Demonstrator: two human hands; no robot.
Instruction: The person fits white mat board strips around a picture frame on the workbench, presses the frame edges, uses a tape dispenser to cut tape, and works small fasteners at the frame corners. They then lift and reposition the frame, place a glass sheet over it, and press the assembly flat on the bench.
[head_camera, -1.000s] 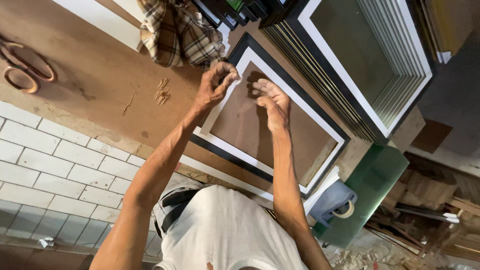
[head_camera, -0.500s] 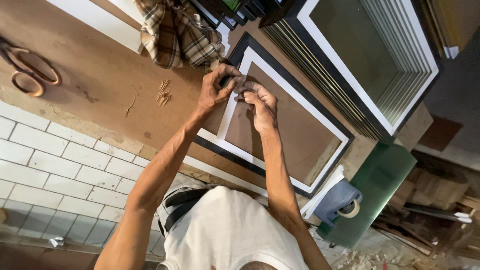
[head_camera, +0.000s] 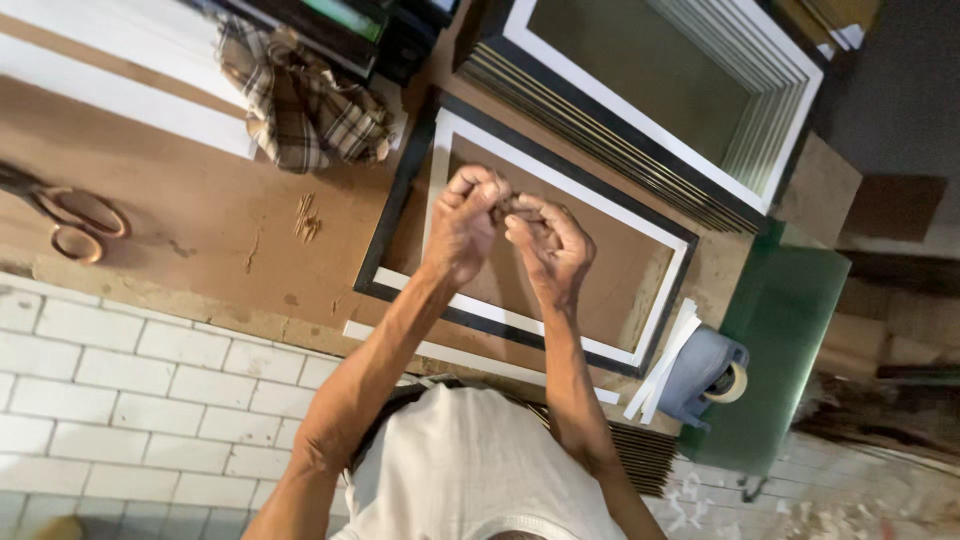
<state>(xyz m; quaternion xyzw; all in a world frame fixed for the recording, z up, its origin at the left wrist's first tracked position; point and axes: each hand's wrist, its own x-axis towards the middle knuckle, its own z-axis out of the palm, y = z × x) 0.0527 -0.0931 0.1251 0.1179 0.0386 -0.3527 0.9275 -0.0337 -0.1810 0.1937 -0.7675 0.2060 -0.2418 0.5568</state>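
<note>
Frame flat on workbench, scissors far left, cloth behind, tape dispenser right

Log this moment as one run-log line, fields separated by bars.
left hand: pinching small item with right | right hand: fingertips meet left's | under hands: picture frame, black-and-white, flat on workbench | nearby: scissors, plaid cloth, tape roll

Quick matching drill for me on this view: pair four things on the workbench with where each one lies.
Things:
1. orange-handled scissors
2. plaid checked cloth
3. blue tape dispenser
4. black-and-white picture frame

Places:
A. under both hands, mid-bench
B. far left on the brown board
C. right of the frame, on the green surface
D. bunched at the top, left of the stacked frames

Pairs: 1-B, 2-D, 3-C, 4-A
</note>
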